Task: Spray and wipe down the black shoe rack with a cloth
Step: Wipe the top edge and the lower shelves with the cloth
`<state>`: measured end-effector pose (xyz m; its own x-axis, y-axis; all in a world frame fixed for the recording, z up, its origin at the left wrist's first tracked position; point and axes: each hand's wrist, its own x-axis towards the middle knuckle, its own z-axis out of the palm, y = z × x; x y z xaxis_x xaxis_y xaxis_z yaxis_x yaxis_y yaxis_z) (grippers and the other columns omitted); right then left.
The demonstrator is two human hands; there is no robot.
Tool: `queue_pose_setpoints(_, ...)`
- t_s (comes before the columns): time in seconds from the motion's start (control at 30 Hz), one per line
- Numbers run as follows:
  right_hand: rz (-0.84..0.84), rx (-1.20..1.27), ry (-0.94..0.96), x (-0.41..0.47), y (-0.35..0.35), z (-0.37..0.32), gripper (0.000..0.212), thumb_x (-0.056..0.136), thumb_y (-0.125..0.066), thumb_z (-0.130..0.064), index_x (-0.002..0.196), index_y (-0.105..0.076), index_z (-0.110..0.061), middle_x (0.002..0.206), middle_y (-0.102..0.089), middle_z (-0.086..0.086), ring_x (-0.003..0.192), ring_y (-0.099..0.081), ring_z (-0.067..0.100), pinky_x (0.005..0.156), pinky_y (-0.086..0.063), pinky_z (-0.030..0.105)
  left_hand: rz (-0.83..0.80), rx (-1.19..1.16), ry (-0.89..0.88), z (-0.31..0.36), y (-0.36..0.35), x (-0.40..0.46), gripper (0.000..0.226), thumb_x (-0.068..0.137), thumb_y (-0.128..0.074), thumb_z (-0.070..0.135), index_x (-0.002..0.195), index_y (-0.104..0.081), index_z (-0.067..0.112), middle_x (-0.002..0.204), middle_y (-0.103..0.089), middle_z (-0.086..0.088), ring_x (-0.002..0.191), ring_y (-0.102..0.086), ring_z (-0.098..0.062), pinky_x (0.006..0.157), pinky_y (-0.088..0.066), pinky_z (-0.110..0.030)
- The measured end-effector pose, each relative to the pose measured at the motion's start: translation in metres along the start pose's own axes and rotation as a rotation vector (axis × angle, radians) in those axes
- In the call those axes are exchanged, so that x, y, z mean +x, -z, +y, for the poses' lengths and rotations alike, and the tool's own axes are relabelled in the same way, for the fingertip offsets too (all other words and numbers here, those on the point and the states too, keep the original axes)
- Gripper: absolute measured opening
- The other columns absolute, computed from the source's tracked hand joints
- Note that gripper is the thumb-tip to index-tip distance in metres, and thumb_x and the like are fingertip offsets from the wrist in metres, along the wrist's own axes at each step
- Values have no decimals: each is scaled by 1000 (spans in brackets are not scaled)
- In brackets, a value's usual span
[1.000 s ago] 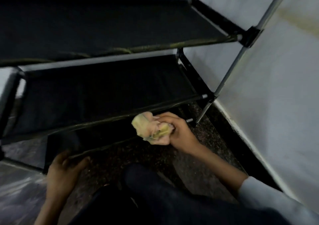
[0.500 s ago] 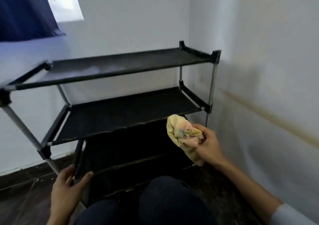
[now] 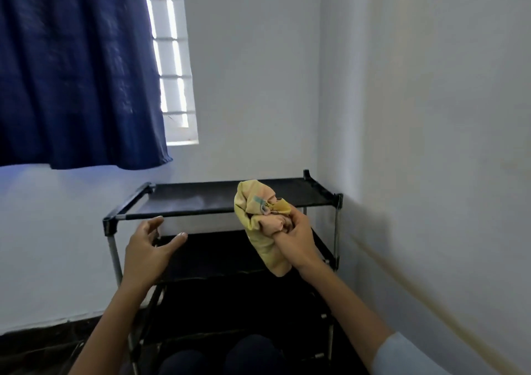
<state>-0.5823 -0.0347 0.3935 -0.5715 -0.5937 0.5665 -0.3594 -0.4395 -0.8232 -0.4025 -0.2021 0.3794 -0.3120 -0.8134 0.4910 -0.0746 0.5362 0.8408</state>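
The black shoe rack (image 3: 184, 199) stands in the room's corner, its top shelf and lower tiers facing me. My right hand (image 3: 296, 238) grips a bunched yellow cloth (image 3: 258, 210) in front of the rack's right side, at top-shelf height. My left hand (image 3: 148, 248) hovers with fingers spread and relaxed, just below the top shelf's front bar near the left post, holding nothing. No spray bottle is in view.
A white wall (image 3: 431, 144) runs close along the rack's right side. A dark blue curtain (image 3: 77, 69) hangs over a barred window (image 3: 172, 58) above and left of the rack. My knees (image 3: 224, 357) are at the bottom edge, over a dark floor (image 3: 37, 343).
My view has risen from the lower shelves to the whole rack and window. Both hands lifted: the right with the cloth up to the top shelf, the left off the floor-level frame.
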Motion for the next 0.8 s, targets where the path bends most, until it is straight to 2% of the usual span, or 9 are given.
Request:
queue_pose_setpoints(0.1,-7,31,-13,8,-8,-17,33,81,-68,4,94,-61,-26,93,-65,-8,79,-63,-8,72,-49,12,28,-2,-11,14,3,9,58,78,-75,14,129,-49,6,135,-51,-12,129,-44,-29,100,-38,-36)
queue_pose_setpoints(0.23,38,63,-37,22,-21,-23,31,82,-68,3,97,-62,-23,93,-66,-8,77,-63,-10,68,-48,9,82,-4,38,14,9,22,57,79,-75,15,129,-49,7,136,-50,-11,130,-43,-26,104,-37,-38)
queue_pose_setpoints(0.43,115,151,-114,47,-53,-8,22,83,-69,-6,101,-65,-19,91,-68,-3,79,-63,0,69,-50,14,246,99,139,-9,23,51,53,80,-74,14,127,-50,4,132,-52,-15,125,-47,-30,100,-38,-38)
queue_pose_setpoints(0.53,111,160,-141,59,-74,9,22,82,-72,-7,97,-65,-22,89,-69,-2,81,-65,8,70,-52,17,251,183,142,-26,28,67,49,79,-72,11,123,-52,5,128,-55,-16,119,-50,-32,97,-39,-40)
queue_pose_setpoints(0.63,82,132,-145,69,-96,26,25,80,-73,-7,92,-64,-28,90,-69,-4,80,-65,4,66,-50,13,216,290,77,-43,30,83,46,81,-69,9,124,-53,7,126,-56,-13,118,-51,-30,96,-40,-38)
queue_pose_setpoints(0.7,80,118,-166,72,-106,41,25,80,-75,-8,97,-65,-23,94,-69,-1,83,-66,7,65,-49,12,177,375,39,-51,30,93,44,84,-65,10,126,-52,10,130,-54,-10,123,-46,-28,102,-34,-36)
queue_pose_setpoints(0.8,99,69,-184,73,-116,63,31,78,-77,-12,106,-65,-18,98,-68,1,86,-66,7,66,-50,13,102,594,-40,-64,31,110,44,89,-62,15,131,-49,17,141,-47,-4,142,-24,-27,115,-11,-37)
